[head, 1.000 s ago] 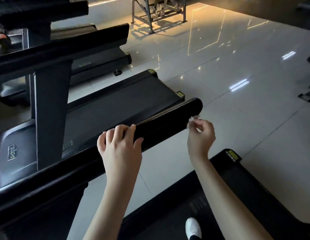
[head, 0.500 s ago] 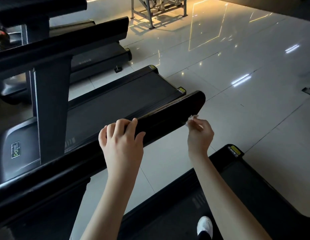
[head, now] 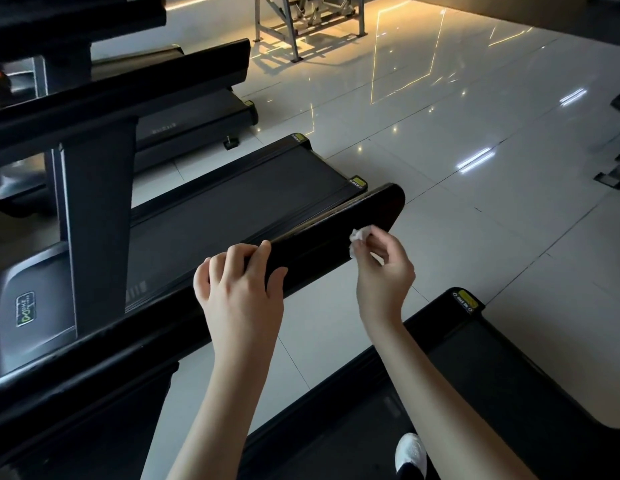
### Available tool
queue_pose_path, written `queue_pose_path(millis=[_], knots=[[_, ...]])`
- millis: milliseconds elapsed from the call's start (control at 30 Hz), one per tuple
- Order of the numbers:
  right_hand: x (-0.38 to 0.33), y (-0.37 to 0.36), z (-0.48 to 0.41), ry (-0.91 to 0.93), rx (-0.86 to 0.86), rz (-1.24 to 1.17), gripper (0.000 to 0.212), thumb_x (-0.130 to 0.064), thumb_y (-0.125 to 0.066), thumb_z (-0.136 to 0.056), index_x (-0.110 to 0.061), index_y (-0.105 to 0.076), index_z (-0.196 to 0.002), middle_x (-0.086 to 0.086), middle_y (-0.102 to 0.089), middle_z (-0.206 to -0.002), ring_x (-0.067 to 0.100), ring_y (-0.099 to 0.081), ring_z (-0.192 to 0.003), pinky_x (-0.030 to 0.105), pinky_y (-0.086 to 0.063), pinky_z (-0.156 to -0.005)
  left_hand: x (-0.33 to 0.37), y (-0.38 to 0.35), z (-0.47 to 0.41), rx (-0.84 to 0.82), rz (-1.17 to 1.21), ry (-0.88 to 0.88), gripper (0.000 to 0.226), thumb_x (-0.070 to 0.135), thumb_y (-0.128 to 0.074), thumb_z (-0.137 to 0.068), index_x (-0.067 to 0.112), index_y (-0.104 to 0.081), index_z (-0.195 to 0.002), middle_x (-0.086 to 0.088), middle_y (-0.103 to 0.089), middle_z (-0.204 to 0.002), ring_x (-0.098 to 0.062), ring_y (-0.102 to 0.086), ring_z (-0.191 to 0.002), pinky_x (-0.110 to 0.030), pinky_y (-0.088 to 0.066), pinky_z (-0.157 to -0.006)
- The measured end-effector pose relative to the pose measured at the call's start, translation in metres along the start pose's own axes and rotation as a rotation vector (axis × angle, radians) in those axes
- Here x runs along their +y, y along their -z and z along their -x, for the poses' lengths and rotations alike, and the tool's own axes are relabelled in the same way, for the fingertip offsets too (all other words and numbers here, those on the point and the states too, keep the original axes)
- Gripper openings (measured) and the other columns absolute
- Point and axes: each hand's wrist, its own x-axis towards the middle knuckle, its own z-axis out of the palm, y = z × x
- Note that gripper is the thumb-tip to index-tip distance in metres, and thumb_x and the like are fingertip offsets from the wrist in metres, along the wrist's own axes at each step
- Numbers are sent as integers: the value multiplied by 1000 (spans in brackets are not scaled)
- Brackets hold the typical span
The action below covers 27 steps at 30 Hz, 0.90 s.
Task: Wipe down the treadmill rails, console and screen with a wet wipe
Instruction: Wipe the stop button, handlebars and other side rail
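Your L hand (head: 239,292) grips the black rail (head: 336,237) from above. Its fingers curl over the top edge and the thumb presses the near face, so it's closed around the rail about midway along the visible length.

Your R hand (head: 384,271) is just to the right of it, nearer the rail's rounded free end, w/ a gap between the two hands. It pinches a small crumpled white wet wipe (head: 358,239) between thumb and fingertips, and the other fingers are loosely bent behind. The wipe sits against the rail's near side face, just short of the rounded tip. It looks like it touches, but can't confirm from this angle.

The rail runs diagonally from lower left up to centre right, and its lower-left stretch is in deep shadow.

Beyond the rail is the neighbouring treadmill (head: 239,206), w/ its dark belt parallel to the rail and yellow-green tags on its rear corners. Its thick dark upright (head: 97,209) rises at left. A third machine (head: 183,126) sits further back.

Below your forearms is the deck (head: 502,382) you're standing on, w/ a yellow-green label (head: 467,300) at its far corner. One white shoe (head: 410,452) shows at bottom, between your arms.

The floor (head: 492,188) is glossy pale tile and reflects ceiling lights. A metal frame (head: 294,26) stands at top centre in warm light. Console and screen aren't in shot.
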Motion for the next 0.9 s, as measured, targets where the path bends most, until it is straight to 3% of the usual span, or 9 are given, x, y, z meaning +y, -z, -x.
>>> queue_pose_path(millis=[133,300,433,500,600,767,900], knots=[[5,-1,-13,-51,103,-20,17,2,-66,-88,-14,-71,-91,21,-68,-98,14,-70,-79,28,-57,-79,0,0,0,-1,-8,-14,33,28,-65,-81,11,-72,-108,-3,-63,-97,-18,-42,-92,-49,-35,-99],[0,-9,4,216,-31,8,11,8,-66,-87,0,-72,-93,22,-63,-94,15,-71,-85,32,-59,-77,0,1,0,1,-16,-11,33,27,-65,-81,10,-73,-107,-5,-64,-97,-19,-43,-91,-50,-38,-98],[4,-8,-12,116,150,33,5,1,-69,-87,0,-70,-92,19,-69,-95,8,-70,-80,25,-57,-72,0,3,0,-19,-16,-20,33,26,-64,-81,9,-72,-109,-4,-65,-98,-19,-44,-93,-48,-32,-103],[3,-10,-3,181,84,77,5,4,-68,-87,0,-69,-90,19,-68,-93,10,-71,-82,23,-56,-73,1,5,0,-25,-10,-19,34,24,-63,-81,9,-71,-110,-4,-65,-100,-19,-45,-94,-47,-29,-105],[6,-6,7,302,-95,104,5,7,-67,-87,4,-70,-89,17,-65,-93,19,-71,-88,32,-58,-78,3,7,0,-38,-3,1,34,23,-61,-80,9,-71,-110,-4,-65,-101,-23,-51,-95,-46,-29,-106],[6,-2,-4,96,70,163,10,6,-65,-88,-2,-66,-92,16,-66,-100,-3,-65,-85,15,-53,-76,1,14,-1,-96,24,-8,38,16,-59,-78,9,-70,-113,-3,-67,-106,-24,-53,-98,-50,-34,-105],[2,-5,16,200,-121,158,17,9,-62,-89,-8,-63,-92,14,-61,-100,7,-68,-90,23,-56,-83,-5,23,2,-138,9,-5,42,16,-63,-77,16,-68,-118,-4,-62,-111,-22,-45,-104,-52,-38,-96]])
